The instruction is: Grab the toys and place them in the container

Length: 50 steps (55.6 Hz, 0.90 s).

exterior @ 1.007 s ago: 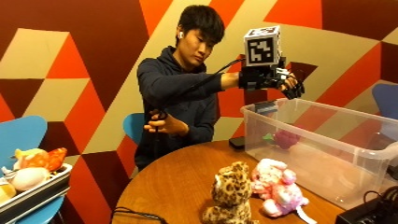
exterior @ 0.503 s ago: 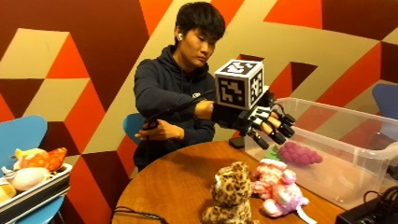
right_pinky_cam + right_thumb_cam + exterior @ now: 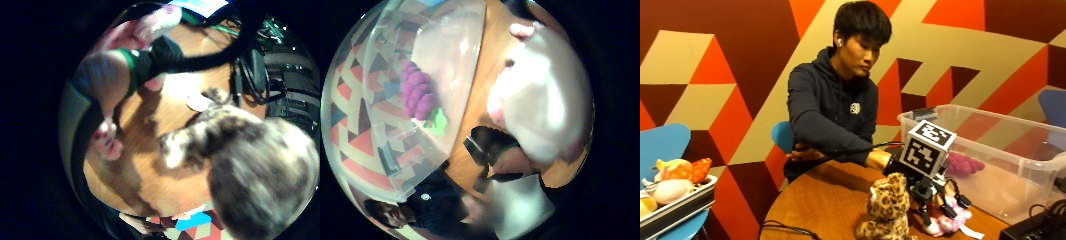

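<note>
Now the black-gloved right hand, lower centre, hovers between the spotted leopard plush and pink-white plush; grip state unclear. It should curl around one body, then lift over the clear plastic container's wall.

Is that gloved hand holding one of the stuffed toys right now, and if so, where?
It cannot be told. The gloved hand is down between the leopard toy and the pink toy, fingers hidden.

On the desk the leopard toy sat nearest the camera, with the plush toy just beside it, toward the container. The right hand was over the plush toy, behind the leopard. A grape toy lay inside the container, which stood behind both toys
</note>
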Available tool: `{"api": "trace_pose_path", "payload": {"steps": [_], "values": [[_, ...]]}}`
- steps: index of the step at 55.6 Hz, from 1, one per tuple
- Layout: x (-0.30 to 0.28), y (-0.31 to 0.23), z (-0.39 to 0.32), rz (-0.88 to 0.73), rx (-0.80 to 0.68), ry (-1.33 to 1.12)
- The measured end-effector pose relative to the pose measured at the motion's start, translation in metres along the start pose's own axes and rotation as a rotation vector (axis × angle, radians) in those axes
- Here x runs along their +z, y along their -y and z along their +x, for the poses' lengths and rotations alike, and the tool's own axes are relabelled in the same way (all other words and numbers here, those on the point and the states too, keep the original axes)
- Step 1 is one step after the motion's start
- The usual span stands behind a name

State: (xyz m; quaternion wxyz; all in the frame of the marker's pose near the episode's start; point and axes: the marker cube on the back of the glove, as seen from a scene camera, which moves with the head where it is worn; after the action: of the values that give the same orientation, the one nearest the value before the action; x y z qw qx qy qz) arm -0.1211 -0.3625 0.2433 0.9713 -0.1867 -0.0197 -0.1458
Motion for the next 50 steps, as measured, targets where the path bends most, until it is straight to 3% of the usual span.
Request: {"api": "trace_pose_path", "payload": {"steps": [21, 34, 50], "values": [[0.011, 0.013, 0.006, 0.218, -0.033, -0.014], [0.008, 0.007, 0.002, 0.307, 0.033, -0.021], [-0.071, -0.043, -0.011, 0.344, 0.031, 0.046]]}}
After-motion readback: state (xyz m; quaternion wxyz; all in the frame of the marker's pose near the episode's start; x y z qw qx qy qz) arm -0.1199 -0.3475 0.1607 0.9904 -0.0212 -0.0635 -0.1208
